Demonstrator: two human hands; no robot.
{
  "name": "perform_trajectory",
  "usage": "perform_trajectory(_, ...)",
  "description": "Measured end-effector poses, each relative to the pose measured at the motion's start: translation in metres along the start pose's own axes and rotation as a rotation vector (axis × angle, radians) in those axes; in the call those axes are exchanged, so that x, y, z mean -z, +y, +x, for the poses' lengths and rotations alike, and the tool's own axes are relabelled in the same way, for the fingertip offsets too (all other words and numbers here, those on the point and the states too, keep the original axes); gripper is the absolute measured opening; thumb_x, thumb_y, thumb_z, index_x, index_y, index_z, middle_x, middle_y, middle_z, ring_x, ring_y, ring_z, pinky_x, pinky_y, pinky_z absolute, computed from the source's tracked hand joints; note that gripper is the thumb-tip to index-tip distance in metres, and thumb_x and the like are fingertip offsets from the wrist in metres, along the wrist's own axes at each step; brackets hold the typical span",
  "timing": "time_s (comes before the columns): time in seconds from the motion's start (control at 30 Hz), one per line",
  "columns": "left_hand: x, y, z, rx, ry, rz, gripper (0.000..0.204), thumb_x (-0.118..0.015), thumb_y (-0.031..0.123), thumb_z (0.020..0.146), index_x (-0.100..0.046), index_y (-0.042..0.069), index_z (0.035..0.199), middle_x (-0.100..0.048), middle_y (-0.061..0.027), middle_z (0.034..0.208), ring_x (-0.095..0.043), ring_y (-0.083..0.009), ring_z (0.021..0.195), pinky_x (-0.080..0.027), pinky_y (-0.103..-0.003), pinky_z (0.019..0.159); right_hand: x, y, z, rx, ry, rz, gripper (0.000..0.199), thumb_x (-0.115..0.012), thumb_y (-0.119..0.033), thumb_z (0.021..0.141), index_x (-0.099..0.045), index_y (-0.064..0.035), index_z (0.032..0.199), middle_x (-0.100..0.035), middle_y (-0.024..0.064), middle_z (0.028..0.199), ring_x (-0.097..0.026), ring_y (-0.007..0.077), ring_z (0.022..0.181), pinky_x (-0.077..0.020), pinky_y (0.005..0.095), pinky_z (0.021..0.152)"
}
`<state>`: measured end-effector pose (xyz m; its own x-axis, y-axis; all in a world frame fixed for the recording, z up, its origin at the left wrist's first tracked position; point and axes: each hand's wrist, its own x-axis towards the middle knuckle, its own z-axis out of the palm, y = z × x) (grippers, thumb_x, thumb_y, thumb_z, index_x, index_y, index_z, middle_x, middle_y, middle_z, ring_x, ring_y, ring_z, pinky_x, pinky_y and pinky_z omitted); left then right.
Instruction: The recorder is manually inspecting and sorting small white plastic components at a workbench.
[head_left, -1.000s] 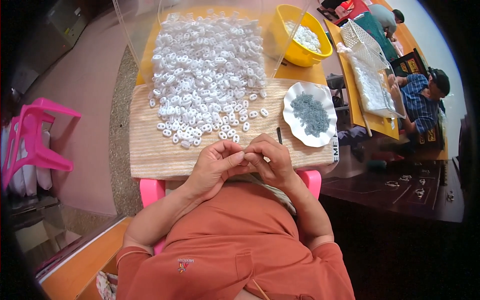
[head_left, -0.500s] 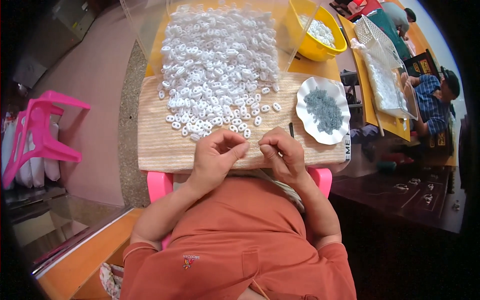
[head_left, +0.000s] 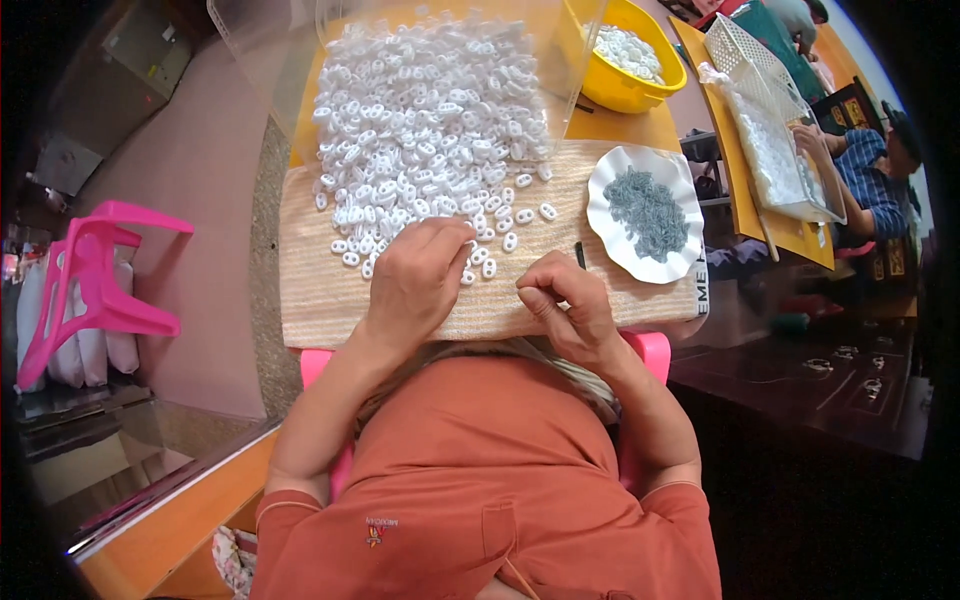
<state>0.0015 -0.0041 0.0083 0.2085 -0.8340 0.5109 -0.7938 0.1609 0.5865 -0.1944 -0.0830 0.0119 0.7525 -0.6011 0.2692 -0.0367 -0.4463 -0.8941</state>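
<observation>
A large heap of white oval plastic pieces with two holes each (head_left: 420,130) spreads from a clear plastic bin onto the striped cloth. My left hand (head_left: 415,275) lies at the near edge of this heap, its fingers curled down and pressed together among the loose pieces. Whatever its fingertips grip is hidden. To the right, my right hand (head_left: 568,308) hovers over the cloth's near part, thumb and forefinger pinched; anything between them is too small to make out. Beyond it is a white scalloped plate (head_left: 622,262) with thin grey pieces (head_left: 650,212) on it.
A short black stick (head_left: 580,255) lies between my right hand and the plate. The clear bin's wall (head_left: 575,80) stands beside a yellow basin (head_left: 625,95) of white pieces. A pink stool (head_left: 100,290) is at left; a co-worker (head_left: 865,170) sits at another table, right.
My left hand has moved away from my right hand, forward and left, to the heap's near edge. The right hand keeps its pinch in nearly the same place. The view has shifted slightly.
</observation>
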Motion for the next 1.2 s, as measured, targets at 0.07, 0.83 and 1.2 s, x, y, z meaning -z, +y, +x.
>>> perform_trajectory(0.07, -0.005, -0.004, 0.015, -0.083, 0.001, 0.088, 0.011, -0.061, 0.002, 0.08, -0.065, 0.003, 0.09, -0.066, -0.0119, 0.085, -0.062, -0.0297, 0.082, -0.051, -0.039, 0.07, 0.0, 0.003, -0.001, 0.037, -0.019, 0.004, 0.003, -0.061, 0.003, 0.085, -0.059, 0.0005, 0.087, -0.056, 0.0074, 0.081, -0.051, 0.0144, 0.067, -0.0407, 0.0258, 0.058)
perform_trajectory(0.83, -0.047, -0.01, 0.082, 0.042, -0.436, 0.491, 0.009, -0.054, 0.003, 0.078, -0.063, 0.001, 0.08, -0.063, -0.0168, 0.088, -0.062, -0.0333, 0.09, -0.053, -0.043, 0.075, -0.001, 0.014, -0.009, 0.112, -0.068, 0.042, 0.005, -0.062, -0.003, 0.087, -0.057, -0.0014, 0.086, -0.055, 0.0091, 0.077, -0.055, 0.0223, 0.07, -0.0437, 0.031, 0.064)
perform_trajectory(1.2, -0.024, -0.009, 0.069, -0.145, -0.188, 0.171, 0.008, -0.062, 0.005, 0.08, -0.065, 0.004, 0.088, -0.062, -0.0156, 0.084, -0.061, -0.0326, 0.082, -0.05, -0.04, 0.069, 0.002, 0.014, -0.01, 0.035, -0.071, 0.072, 0.004, -0.06, -0.004, 0.086, -0.058, -0.0011, 0.089, -0.055, 0.0125, 0.078, -0.056, 0.0256, 0.07, -0.0449, 0.0335, 0.065)
